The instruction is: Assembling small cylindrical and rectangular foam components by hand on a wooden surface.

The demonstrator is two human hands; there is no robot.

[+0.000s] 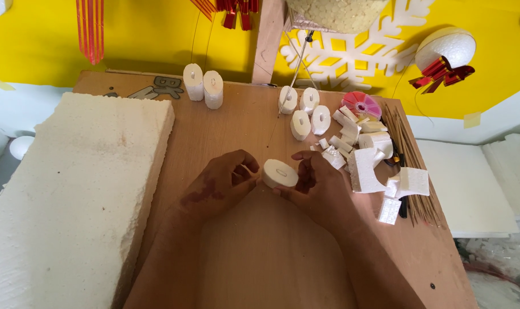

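Both my forearms reach up from the table's near edge and meet at its middle. My left hand (217, 183) curls loosely, fingertips pinched together. My right hand (311, 183) cups inward, fingers bent, thumb toward the left.

1. Both hands meet over a wooden surface (260, 252), the left hand (217, 186) and right hand (314, 183) pinching a white foam disc (280, 173) with a slot in its face.
2. Beyond the fingers (244, 162) lie four similar slotted discs (304, 111).
3. Right of the fingers sit foam offcuts (366, 166) and thin sticks (406, 154).
4. Left of them rests a thick foam slab (71, 194).
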